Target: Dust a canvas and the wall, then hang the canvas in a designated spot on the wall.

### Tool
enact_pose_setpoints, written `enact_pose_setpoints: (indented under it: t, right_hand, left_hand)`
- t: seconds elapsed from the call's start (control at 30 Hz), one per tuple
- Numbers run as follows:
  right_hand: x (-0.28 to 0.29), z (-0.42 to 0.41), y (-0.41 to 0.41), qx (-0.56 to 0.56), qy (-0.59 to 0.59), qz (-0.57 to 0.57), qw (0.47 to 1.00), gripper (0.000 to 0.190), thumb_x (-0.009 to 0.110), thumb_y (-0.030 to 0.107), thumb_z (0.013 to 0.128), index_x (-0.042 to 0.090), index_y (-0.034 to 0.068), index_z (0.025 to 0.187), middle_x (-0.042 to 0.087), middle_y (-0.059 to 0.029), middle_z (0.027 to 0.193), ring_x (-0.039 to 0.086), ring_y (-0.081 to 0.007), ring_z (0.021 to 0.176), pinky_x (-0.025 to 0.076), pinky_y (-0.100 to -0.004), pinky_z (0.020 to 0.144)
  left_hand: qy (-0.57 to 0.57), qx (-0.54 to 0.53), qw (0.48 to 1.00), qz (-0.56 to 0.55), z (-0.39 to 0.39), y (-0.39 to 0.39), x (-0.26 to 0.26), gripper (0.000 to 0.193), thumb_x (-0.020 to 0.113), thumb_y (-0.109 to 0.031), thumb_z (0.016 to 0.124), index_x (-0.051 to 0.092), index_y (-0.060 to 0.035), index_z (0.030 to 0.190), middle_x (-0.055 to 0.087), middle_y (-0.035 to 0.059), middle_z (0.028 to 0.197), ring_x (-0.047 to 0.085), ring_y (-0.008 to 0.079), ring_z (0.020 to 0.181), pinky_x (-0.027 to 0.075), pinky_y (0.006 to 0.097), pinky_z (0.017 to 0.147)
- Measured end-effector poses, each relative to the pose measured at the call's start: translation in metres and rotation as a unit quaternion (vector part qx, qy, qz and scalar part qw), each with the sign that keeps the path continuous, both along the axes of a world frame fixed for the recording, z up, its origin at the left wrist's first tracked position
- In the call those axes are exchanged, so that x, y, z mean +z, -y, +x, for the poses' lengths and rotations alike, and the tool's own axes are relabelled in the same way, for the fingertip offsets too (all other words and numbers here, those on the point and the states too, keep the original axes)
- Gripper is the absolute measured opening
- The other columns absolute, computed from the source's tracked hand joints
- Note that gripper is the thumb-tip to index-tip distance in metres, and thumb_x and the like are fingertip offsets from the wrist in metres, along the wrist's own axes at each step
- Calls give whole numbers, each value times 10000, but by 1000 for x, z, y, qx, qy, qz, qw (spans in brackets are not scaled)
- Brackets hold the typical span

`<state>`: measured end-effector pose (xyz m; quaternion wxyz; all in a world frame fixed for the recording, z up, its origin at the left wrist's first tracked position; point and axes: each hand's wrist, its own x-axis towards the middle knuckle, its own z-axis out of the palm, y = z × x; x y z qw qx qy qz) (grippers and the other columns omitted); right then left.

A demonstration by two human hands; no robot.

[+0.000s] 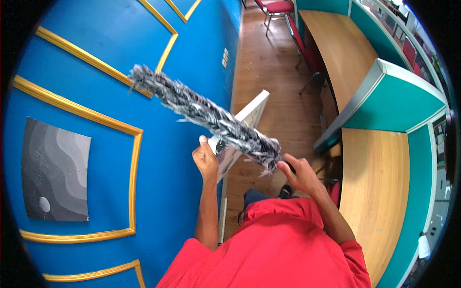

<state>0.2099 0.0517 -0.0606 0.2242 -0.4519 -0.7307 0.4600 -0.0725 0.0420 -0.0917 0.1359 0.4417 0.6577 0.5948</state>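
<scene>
My right hand (300, 174) grips the dark handle of a fluffy grey-and-white duster (201, 111). The duster slants up and left from that hand, its tip overlapping the gold wall moulding in the picture. In my left hand (206, 158) is a white-edged picture canvas (254, 109), held by its near side with the thumb up. The canvas is tilted, and the duster's fibres cross in front of its middle, hiding part of it. Whether the fibres touch the canvas, I cannot tell.
Close on the left stands a blue wall (169, 201) with gold moulding (136, 180) and a grey wavy-patterned picture (57, 169). To the right are wooden desks (374, 201) with a teal partition (399, 97). Red chairs (279, 7) stand farther along the wooden floor (284, 118).
</scene>
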Motion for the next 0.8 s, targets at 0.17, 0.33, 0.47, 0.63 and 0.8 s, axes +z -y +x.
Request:
enact_pose_setpoints:
  t: [0.17,0.33,0.47,0.63,0.8]
  right_hand:
    - [-25,18,-27,-50,40,3,998,346,541,344,943,595,4,973,566,-287,734,563,-470,753,437,-472,611]
    - [-41,44,-40,-187,67,84,976,346,541,315,944,626,-19,925,574,-293,734,584,-453,701,451,-446,579]
    - [-20,45,-14,-171,27,86,981,349,541,327,940,620,-7,875,584,-274,685,607,-440,675,463,-472,572]
    - [43,36,28,-42,101,-4,994,380,541,432,917,647,67,913,599,-264,697,601,-453,708,476,-492,622]
    - [22,50,13,-92,27,3,995,376,543,424,914,663,68,912,619,-262,730,604,-456,731,486,-496,644]
  left_hand:
    - [-12,34,999,8,12,-2,5,580,410,-338,1023,525,66,622,417,10,512,368,77,514,301,326,462]
    - [9,93,995,-30,26,10,20,560,437,-406,1005,281,-97,564,304,-59,541,261,73,518,204,324,444]
    - [25,111,991,-69,29,30,26,559,451,-394,1001,226,-123,567,275,-66,535,235,67,519,161,330,447]
    - [-17,88,995,-38,31,33,19,560,447,-375,1005,222,-122,559,266,-63,516,224,64,501,155,331,443]
    - [19,92,995,-38,47,29,47,610,416,-385,1011,251,-35,540,278,-40,469,246,68,470,170,335,439]
